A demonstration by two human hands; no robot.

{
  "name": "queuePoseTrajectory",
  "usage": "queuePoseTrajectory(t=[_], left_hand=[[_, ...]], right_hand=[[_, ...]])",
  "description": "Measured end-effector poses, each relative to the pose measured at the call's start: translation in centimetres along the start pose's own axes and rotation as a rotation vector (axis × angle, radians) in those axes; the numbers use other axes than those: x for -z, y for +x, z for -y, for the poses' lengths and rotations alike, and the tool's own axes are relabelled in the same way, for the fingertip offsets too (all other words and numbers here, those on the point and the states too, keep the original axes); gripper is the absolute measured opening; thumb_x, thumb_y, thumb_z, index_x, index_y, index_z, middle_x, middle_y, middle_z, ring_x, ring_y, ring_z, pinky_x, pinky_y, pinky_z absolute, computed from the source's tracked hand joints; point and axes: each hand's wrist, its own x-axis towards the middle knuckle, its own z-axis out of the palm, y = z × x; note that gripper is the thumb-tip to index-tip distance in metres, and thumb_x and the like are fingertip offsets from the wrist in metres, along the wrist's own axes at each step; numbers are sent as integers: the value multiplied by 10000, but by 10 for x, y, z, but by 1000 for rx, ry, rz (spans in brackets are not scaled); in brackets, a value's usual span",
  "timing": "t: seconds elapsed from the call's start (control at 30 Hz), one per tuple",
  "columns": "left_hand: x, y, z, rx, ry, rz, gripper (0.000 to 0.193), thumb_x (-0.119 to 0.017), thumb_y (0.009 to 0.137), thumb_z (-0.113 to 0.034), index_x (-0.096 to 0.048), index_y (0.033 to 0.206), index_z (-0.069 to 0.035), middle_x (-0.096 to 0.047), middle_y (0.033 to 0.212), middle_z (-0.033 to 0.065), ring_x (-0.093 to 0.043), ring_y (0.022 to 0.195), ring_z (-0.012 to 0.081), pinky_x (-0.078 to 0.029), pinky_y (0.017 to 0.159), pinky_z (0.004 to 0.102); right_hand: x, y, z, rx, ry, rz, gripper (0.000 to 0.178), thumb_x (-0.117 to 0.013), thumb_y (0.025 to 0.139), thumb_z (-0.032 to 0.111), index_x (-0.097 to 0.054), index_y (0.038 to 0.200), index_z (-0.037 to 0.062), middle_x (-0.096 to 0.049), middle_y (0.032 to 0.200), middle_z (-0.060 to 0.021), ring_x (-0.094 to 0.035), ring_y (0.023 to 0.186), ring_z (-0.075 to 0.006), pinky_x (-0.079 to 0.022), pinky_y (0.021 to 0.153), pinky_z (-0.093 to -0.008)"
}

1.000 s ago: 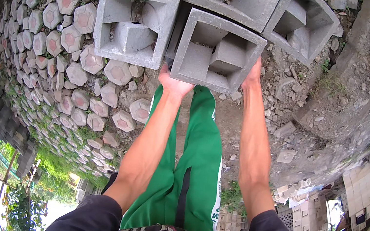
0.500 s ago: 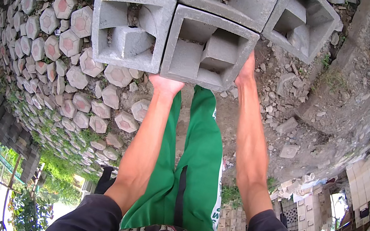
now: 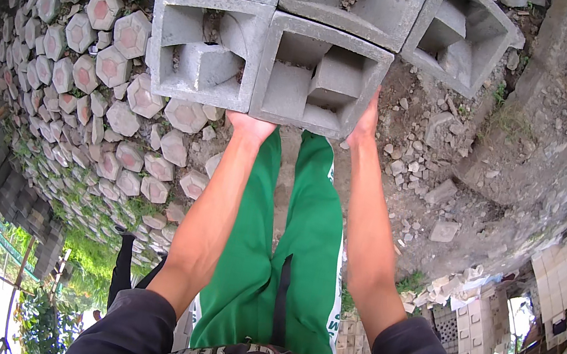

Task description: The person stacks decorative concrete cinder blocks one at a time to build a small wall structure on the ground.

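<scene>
A grey concrete block (image 3: 341, 130), with a hollow split by a raised lump, stands at the near end of a group of similar blocks. My left hand (image 3: 250, 126) is pressed against its near left corner, its fingers mostly hidden beneath or behind it. On the right side, my right hand (image 3: 365, 125) wraps the block's edge, fingers partly out of sight. Directly left of it, nearly touching, sits another concrete block (image 3: 251, 58). Behind it are a third block (image 3: 305, 10) and, tilted at the right, one more block (image 3: 480, 71).
Hexagonal pavers (image 3: 112, 66) with reddish centres cover the ground at left. Rubble (image 3: 440, 192) and loose dirt lie to the right, beside a low earthen ledge (image 3: 514, 157). A dark shape like a trouser leg (image 3: 123, 262) shows at lower left. Stacked blocks (image 3: 565, 276) stand at lower right.
The held block and its left neighbour sit closer together, their gap narrower. My right hand has moved slightly left and my left elbow outward. More of the dark leg-like shape shows.
</scene>
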Motion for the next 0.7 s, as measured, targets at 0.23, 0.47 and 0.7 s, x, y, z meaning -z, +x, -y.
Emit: queuePoseTrajectory(t=[0.23,0.47,0.7], left_hand=[[30,24,-18,-121,-1,-97,704,-306,912,-613,-522,1356,-110,-510,1397,134,-448,1294,374,-318,1092,580],[0,12,-8,-3,-20,-181,650,-345,909,-626,-575,1279,-144,-593,1295,102,-524,1215,334,-386,1039,569],[32,30,-19,13,-8,-111,649,-346,919,-618,-592,1252,-118,-621,1249,120,-535,1198,352,-373,1049,592]], right_hand=[[-4,-37,-28,-318,491,133,691,-408,931,639,-443,1408,140,-463,1401,-113,-452,1257,-337,-360,1032,-554],[2,-33,-43,-245,654,19,563,-421,936,510,-510,1333,120,-525,1323,-123,-486,1214,-344,-387,1009,-570],[2,-21,-42,-322,636,49,472,-451,911,366,-543,1281,88,-576,1244,-152,-556,1127,-361,-458,957,-558]])
